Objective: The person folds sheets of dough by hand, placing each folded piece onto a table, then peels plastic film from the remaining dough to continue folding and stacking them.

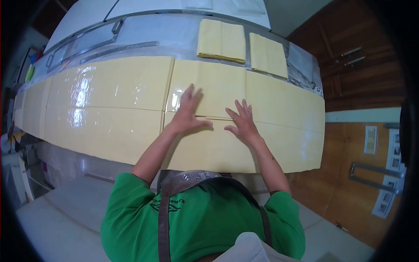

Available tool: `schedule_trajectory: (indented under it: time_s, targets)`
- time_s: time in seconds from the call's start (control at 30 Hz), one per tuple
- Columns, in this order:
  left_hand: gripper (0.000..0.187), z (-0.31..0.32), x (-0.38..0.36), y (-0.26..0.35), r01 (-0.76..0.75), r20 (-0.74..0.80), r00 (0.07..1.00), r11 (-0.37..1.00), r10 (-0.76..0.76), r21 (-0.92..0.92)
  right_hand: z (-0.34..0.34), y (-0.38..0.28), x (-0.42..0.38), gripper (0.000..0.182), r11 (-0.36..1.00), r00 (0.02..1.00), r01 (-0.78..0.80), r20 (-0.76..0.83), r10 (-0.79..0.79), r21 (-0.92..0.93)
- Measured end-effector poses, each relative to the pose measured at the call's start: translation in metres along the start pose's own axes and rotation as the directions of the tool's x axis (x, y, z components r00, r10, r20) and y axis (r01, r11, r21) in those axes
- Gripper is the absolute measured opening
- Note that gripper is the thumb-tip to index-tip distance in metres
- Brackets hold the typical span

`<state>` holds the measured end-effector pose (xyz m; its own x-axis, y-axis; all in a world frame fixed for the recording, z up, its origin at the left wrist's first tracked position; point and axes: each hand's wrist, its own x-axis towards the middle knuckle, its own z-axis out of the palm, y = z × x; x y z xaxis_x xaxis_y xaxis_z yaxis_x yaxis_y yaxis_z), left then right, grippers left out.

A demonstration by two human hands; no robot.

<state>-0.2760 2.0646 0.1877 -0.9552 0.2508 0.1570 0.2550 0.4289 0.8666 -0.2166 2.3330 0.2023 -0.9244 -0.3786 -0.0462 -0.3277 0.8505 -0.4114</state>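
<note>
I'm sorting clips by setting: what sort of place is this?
Likely a workshop, perhaps a production kitchen: there's a long, pale work table, large pale-yellow sheets and brown apron straps.

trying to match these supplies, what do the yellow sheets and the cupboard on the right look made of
Yellow sheets: probably waxed or coated fabric, maybe plastic; glossy glare at left, crisp folds.
Cupboard: likely varnished wood, dark brown with a slight sheen.

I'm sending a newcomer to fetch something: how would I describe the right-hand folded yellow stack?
Find the long table covered with wide yellow sheets. Beyond them, across from the person, lie two folded stacks side by side. It's the stack nearer the brown cabinet, the right stack, which looks narrower than the left stack.
</note>
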Motion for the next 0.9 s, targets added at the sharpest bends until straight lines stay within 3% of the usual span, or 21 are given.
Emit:
schedule_trajectory:
  time_s: [0.03,0.1,0.13,0.23,0.3,0.37,0.4,0.43,0.47,0.5,0.57,0.6,0.63,0.67,0.7,0.73,0.8,0.83,0.87,0.9]
  targets:
    - [0.078,-0.002,-0.007,0.003,-0.169,0.036,0.986,0.939,0.166,0.298,0.009,0.008,0.004,0.061,0.998,0.997,-0.002,-0.078,-0.002,-0.055]
    - [0.086,0.006,-0.010,0.000,-0.146,0.072,0.989,0.935,0.129,0.325,0.009,0.005,0.017,0.047,0.994,0.966,0.027,-0.251,-0.054,-0.109]
    - [0.086,0.004,-0.011,-0.001,-0.127,0.051,0.992,0.935,0.117,0.331,0.008,-0.001,0.024,0.047,0.993,0.968,0.050,-0.240,-0.075,-0.110]
    - [0.077,-0.008,-0.018,-0.005,-0.056,0.009,0.998,0.979,0.055,0.194,0.015,-0.021,0.048,0.043,0.978,0.957,0.192,-0.206,-0.206,-0.085]
    - [0.061,-0.025,-0.025,-0.021,0.002,-0.239,0.971,1.000,0.000,0.008,0.037,-0.052,0.082,0.036,0.909,0.874,0.417,-0.266,-0.406,-0.016]
    - [0.039,-0.048,-0.038,-0.034,0.190,-0.385,0.901,0.980,-0.199,-0.064,0.047,-0.097,0.112,0.032,0.910,0.879,0.415,-0.252,-0.405,-0.015]
    - [0.039,-0.061,-0.045,-0.041,0.193,-0.385,0.902,0.980,-0.197,-0.048,0.049,-0.110,0.125,0.029,0.911,0.884,0.411,-0.235,-0.405,-0.024]
    - [0.034,-0.074,-0.053,-0.049,0.313,-0.365,0.870,0.943,-0.331,-0.109,0.051,-0.112,0.136,0.029,0.910,0.881,0.413,-0.250,-0.403,-0.010]
    - [0.033,-0.086,-0.060,-0.052,0.429,-0.337,0.823,0.889,-0.458,-0.163,0.057,-0.115,0.144,0.026,0.894,0.879,0.441,-0.161,-0.449,-0.085]
    - [0.033,-0.094,-0.064,-0.055,0.432,-0.336,0.826,0.892,-0.452,-0.136,0.062,-0.118,0.150,0.024,0.869,0.872,0.469,-0.071,-0.484,-0.158]
    - [0.042,-0.112,-0.065,-0.052,0.637,-0.004,0.765,0.756,-0.644,-0.150,0.076,-0.120,0.154,0.021,0.839,0.854,0.502,-0.031,-0.519,-0.209]
    - [0.042,-0.114,-0.060,-0.047,0.631,0.002,0.772,0.766,-0.635,-0.124,0.078,-0.119,0.156,0.018,0.795,0.833,0.540,0.040,-0.552,-0.276]
    - [0.046,-0.108,-0.052,-0.040,0.704,0.128,0.703,0.658,-0.700,-0.267,0.079,-0.116,0.156,0.018,0.804,0.840,0.525,0.018,-0.542,-0.279]
    - [0.050,-0.101,-0.038,-0.029,0.761,0.263,0.631,0.519,-0.730,-0.389,0.069,-0.118,0.153,0.015,0.864,0.858,0.485,-0.115,-0.500,-0.137]
    - [0.054,-0.093,-0.022,-0.014,0.717,0.289,0.670,0.496,-0.684,-0.489,0.060,-0.117,0.151,0.012,0.889,0.866,0.457,-0.236,-0.442,0.011]
    - [0.054,-0.081,-0.004,-0.016,0.710,0.286,0.679,0.506,-0.676,-0.490,0.054,-0.114,0.149,0.012,0.889,0.862,0.458,-0.243,-0.444,0.001]
    - [0.052,-0.060,0.033,-0.037,0.650,0.094,0.735,0.659,-0.671,-0.378,0.048,-0.103,0.136,0.011,0.839,0.828,0.487,-0.435,-0.355,0.243]
    - [0.052,-0.052,0.046,-0.051,0.650,0.098,0.737,0.662,-0.669,-0.373,0.037,-0.096,0.126,0.012,0.852,0.835,0.464,-0.440,-0.330,0.242]
    - [0.049,-0.045,0.059,-0.064,0.485,-0.043,0.875,0.871,-0.483,0.080,0.029,-0.084,0.115,0.011,0.869,0.827,0.432,-0.490,-0.276,0.240]
    - [0.047,-0.038,0.067,-0.070,0.224,-0.059,0.972,0.815,-0.228,0.534,0.022,-0.070,0.103,0.011,0.885,0.814,0.398,-0.538,-0.219,0.241]
